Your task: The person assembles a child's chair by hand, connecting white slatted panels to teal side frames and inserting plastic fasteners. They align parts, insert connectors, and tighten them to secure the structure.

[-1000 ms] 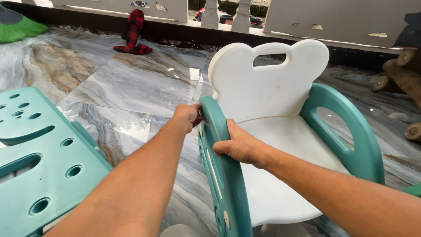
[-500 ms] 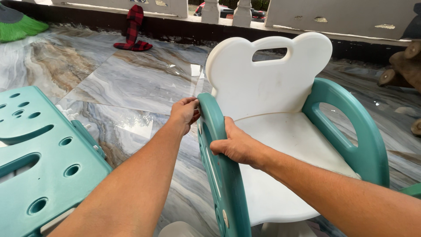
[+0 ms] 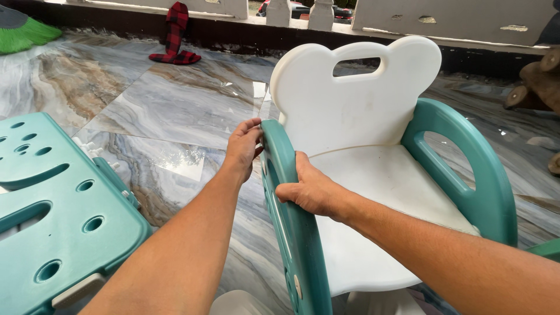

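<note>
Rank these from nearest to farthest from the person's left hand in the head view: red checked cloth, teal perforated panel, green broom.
From the left hand:
1. Teal perforated panel, lower left.
2. Red checked cloth, up by the far wall.
3. Green broom, top left corner.

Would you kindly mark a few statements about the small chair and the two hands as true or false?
1. Both hands are on the teal armrest of the chair. True: the left hand touches its outer side, the right hand grips it from the seat side.
2. The chair back is teal. False: it is white, with rounded ears and a handle slot.
3. A teal panel with holes lies at the left. True.
4. The floor is bare wood. False: it is glossy marbled tile.
</note>
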